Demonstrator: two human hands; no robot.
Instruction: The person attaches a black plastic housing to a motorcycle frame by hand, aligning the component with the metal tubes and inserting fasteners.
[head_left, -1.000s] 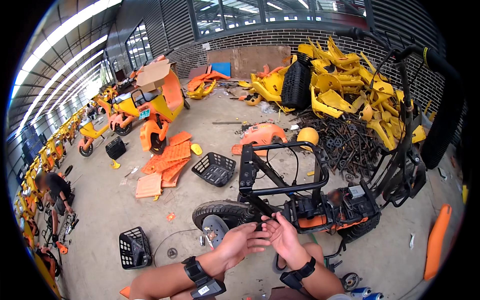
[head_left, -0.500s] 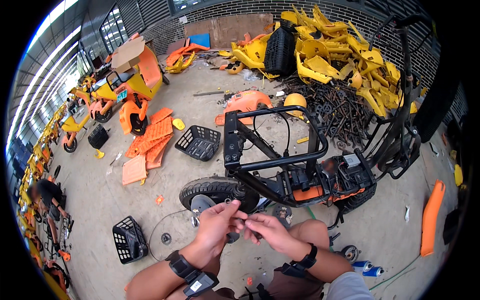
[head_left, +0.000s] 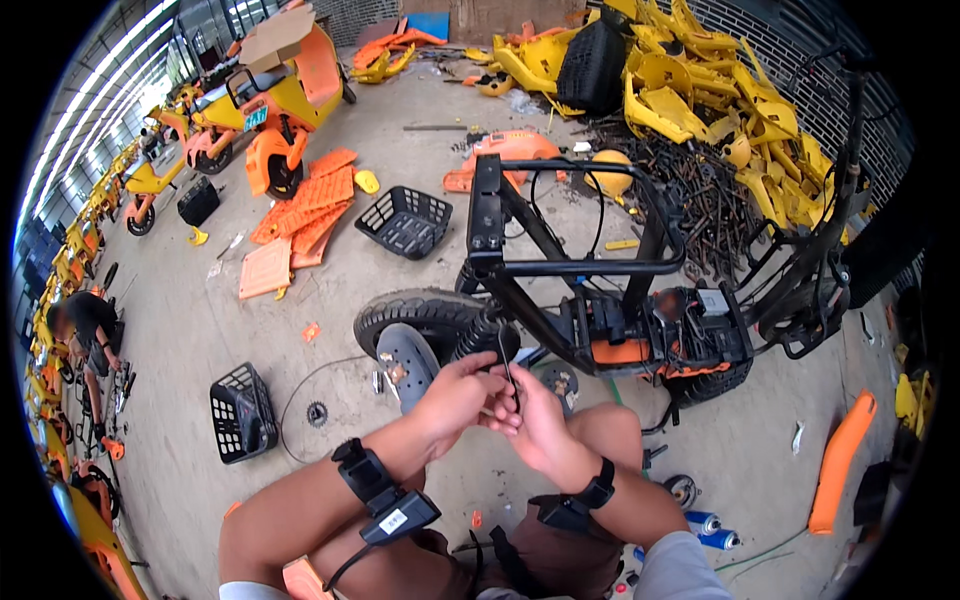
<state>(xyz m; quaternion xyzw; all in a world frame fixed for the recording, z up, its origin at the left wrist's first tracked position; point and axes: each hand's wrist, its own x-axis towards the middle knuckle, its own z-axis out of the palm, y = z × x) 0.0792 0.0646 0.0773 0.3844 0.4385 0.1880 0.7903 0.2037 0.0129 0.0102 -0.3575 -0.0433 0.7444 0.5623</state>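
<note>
My left hand [head_left: 465,402] and my right hand [head_left: 540,418] meet in front of the scooter's rear wheel [head_left: 410,314]. A thin dark rod [head_left: 507,362] stands up between the fingertips of my right hand, its kind too small to make out. The fingers of my left hand are bent closed beside it, and what they pinch, if anything, is hidden. Just beyond my hands are a black coil shock absorber [head_left: 482,334] and the stripped black scooter frame [head_left: 580,267]. Under the wheel's near side is my grey clog [head_left: 405,360].
Black baskets [head_left: 243,412] lie on the concrete floor, with orange panels [head_left: 305,225] farther off. Yellow body parts [head_left: 690,90] are heaped at the back right. Blue spray cans [head_left: 716,538] and a long orange panel [head_left: 842,465] lie at right. Another person [head_left: 88,330] crouches at far left.
My view has tilted down, so the scene sits higher. My hands have turned inward and drawn together, and the thin rod now points upward from my right fingers.
</note>
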